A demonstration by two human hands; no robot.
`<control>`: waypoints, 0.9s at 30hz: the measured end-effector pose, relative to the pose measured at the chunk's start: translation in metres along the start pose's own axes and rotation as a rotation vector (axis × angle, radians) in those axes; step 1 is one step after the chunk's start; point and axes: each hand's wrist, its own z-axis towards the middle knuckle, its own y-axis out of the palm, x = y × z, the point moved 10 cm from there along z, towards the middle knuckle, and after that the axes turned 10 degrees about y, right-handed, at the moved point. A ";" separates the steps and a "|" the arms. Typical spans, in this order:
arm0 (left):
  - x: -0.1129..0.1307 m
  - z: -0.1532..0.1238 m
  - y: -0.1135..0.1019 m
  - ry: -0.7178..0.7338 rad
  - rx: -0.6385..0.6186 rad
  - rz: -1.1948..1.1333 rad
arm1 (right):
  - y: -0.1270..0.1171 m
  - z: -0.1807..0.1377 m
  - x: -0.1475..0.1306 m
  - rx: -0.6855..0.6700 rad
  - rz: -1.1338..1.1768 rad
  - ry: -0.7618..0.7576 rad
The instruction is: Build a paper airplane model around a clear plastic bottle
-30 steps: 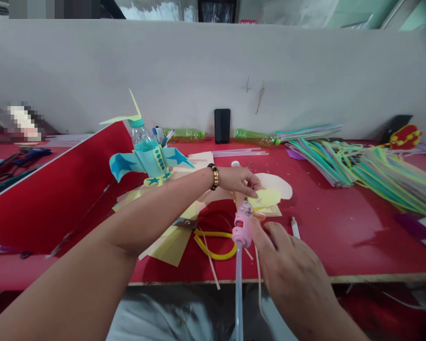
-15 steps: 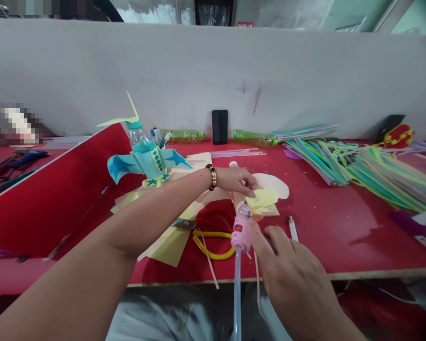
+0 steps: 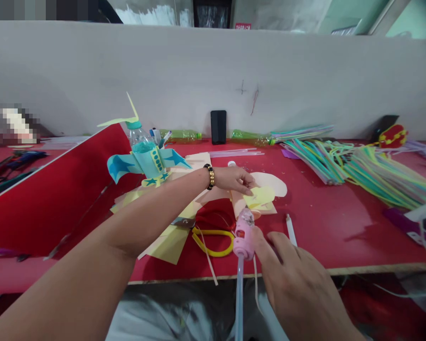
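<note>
My left hand (image 3: 233, 180), with a bead bracelet on the wrist, reaches across the table. Its thumb and fingers pinch the edge of a yellow paper cutout (image 3: 263, 196); the exact grip is partly hidden. A larger pale paper cutout (image 3: 277, 183) lies just behind it. In my right hand (image 3: 294, 277) is a pink hot glue gun (image 3: 244, 237), its nozzle pointing away from me, close to the yellow cutout's near edge. A clear glue stick (image 3: 239, 296) juts from its back end. Yellow- and red-handled scissors (image 3: 213, 254) lie left of the glue gun.
A winged bottle craft (image 3: 145, 158) stands at the left by a red board (image 3: 57, 189). Bundled coloured sticks (image 3: 314, 161) lie at the right. A black phone (image 3: 218, 127) leans on the back wall between green bottles (image 3: 250, 137). A white pen (image 3: 290, 229) lies nearby.
The glue gun has tilted slightly and its nozzle has come a little lower, drawn back from the yellow cutout. My left hand keeps its place on the paper. The view has shifted slightly.
</note>
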 end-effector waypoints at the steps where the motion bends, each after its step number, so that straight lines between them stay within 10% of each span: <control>1: 0.000 0.000 0.000 0.006 0.003 -0.002 | -0.002 -0.001 0.000 0.015 0.001 -0.004; 16: 0.001 -0.008 -0.001 -0.006 0.059 -0.005 | -0.022 -0.013 0.017 0.116 0.370 0.102; 27: 0.014 -0.022 -0.008 -0.017 0.085 0.073 | 0.067 -0.049 0.084 -0.132 1.513 0.865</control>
